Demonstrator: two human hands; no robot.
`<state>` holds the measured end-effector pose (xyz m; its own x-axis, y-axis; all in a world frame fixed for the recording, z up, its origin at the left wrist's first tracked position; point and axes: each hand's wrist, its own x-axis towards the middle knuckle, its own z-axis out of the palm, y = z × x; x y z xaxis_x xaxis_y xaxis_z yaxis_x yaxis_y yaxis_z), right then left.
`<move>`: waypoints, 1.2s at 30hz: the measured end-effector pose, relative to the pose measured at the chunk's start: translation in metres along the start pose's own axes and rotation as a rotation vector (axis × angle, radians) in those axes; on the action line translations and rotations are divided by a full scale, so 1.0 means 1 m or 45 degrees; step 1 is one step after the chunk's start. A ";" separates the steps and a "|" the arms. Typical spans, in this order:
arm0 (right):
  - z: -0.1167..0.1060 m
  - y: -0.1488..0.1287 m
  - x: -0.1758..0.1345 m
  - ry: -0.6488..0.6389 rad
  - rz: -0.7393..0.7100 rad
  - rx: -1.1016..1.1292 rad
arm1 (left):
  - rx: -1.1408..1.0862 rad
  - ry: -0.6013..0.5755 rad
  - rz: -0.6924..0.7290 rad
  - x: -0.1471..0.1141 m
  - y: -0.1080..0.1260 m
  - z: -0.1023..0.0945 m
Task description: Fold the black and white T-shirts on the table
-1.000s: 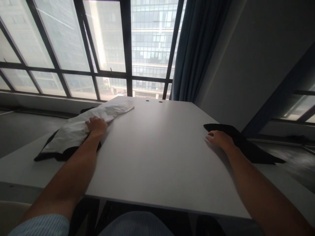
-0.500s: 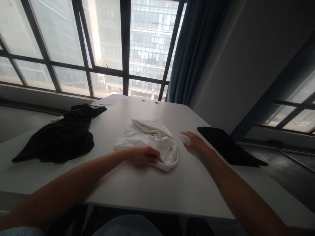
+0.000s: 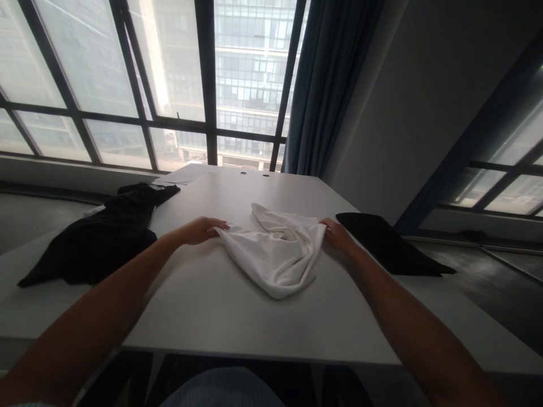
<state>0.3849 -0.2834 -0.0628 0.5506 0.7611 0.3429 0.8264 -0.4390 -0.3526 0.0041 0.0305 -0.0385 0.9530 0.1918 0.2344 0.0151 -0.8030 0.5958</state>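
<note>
A crumpled white cloth garment (image 3: 271, 254) lies in the middle of the white table, its folds bunched around the centre. I cannot make out its exact kind. My left hand (image 3: 203, 230) pinches its left corner, which is drawn out toward the left. At the opposite side, my right hand (image 3: 335, 233) grips the upper right edge between thumb and fingers. The cloth is stretched between both hands, and its near edge sags in a rounded curve on the tabletop.
Dark clothing (image 3: 93, 237) lies heaped on the left of the white table (image 3: 254, 333). A flat folded black cloth (image 3: 390, 246) rests at the right edge. Papers (image 3: 186, 173) lie at the far end, before the windows and a blue curtain (image 3: 331, 85).
My left hand has moved from the near edge of the cloth to its left corner. My right hand, free before, has taken hold of the right edge. The cloth is spread wider.
</note>
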 end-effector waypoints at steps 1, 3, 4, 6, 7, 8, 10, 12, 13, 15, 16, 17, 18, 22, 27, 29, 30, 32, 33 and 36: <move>-0.011 0.004 0.000 0.136 0.071 0.013 | -0.066 0.118 -0.048 0.000 0.002 -0.006; -0.035 0.013 0.000 0.471 0.190 0.042 | -0.224 0.455 -0.157 -0.004 0.005 -0.024; -0.046 0.017 -0.001 0.629 0.235 0.057 | -0.317 0.644 -0.195 -0.007 0.005 -0.034; -0.064 0.022 -0.002 0.848 0.285 0.086 | -0.500 0.953 -0.231 -0.014 0.003 -0.052; -0.070 0.023 -0.003 0.897 0.290 0.097 | -0.562 1.036 -0.251 -0.017 0.001 -0.059; -0.073 0.023 -0.003 0.911 0.286 0.098 | -0.574 1.075 -0.287 -0.020 -0.001 -0.064; -0.072 0.021 -0.004 0.840 0.264 0.058 | -0.389 1.075 -0.419 -0.024 -0.006 -0.067; -0.061 0.019 -0.004 0.670 0.261 -0.031 | 0.008 0.998 -0.597 -0.024 -0.014 -0.063; -0.054 0.018 -0.004 0.570 0.270 -0.084 | 0.223 0.940 -0.671 -0.024 -0.018 -0.060; -0.041 0.017 -0.003 0.406 0.281 -0.195 | 0.523 0.787 -0.717 -0.022 -0.026 -0.054; -0.037 0.017 -0.003 0.358 0.275 -0.256 | 0.567 0.686 -0.688 -0.022 -0.028 -0.051; -0.034 0.019 -0.002 0.324 0.263 -0.313 | 0.546 0.567 -0.637 -0.022 -0.029 -0.050; -0.034 0.020 -0.002 0.287 0.254 -0.353 | 0.482 0.424 -0.577 -0.022 -0.029 -0.049; -0.048 0.034 -0.005 -0.112 0.303 -0.212 | 0.241 -0.231 -0.423 -0.025 -0.020 -0.048; -0.055 0.054 -0.016 -0.541 0.324 -0.045 | 0.227 -0.295 -0.386 -0.023 -0.014 -0.036; -0.051 0.056 -0.017 -0.545 0.309 -0.039 | 0.179 -0.207 -0.349 -0.019 -0.015 -0.032; -0.050 0.056 -0.016 -0.542 0.293 -0.033 | 0.153 -0.177 -0.331 -0.018 -0.015 -0.031; -0.050 0.052 -0.015 -0.499 0.258 -0.022 | 0.105 -0.142 -0.319 -0.018 -0.012 -0.034; -0.052 0.049 -0.015 -0.439 0.238 -0.005 | 0.083 -0.126 -0.331 -0.020 -0.010 -0.037; -0.071 0.046 -0.021 -0.114 0.190 0.105 | -0.017 0.022 -0.441 -0.032 0.003 -0.055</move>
<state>0.4198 -0.3539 -0.0246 0.6507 0.7315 0.2039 0.7218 -0.5124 -0.4653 -0.0434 0.0528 -0.0015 0.8868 0.4611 0.0291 0.3327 -0.6811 0.6522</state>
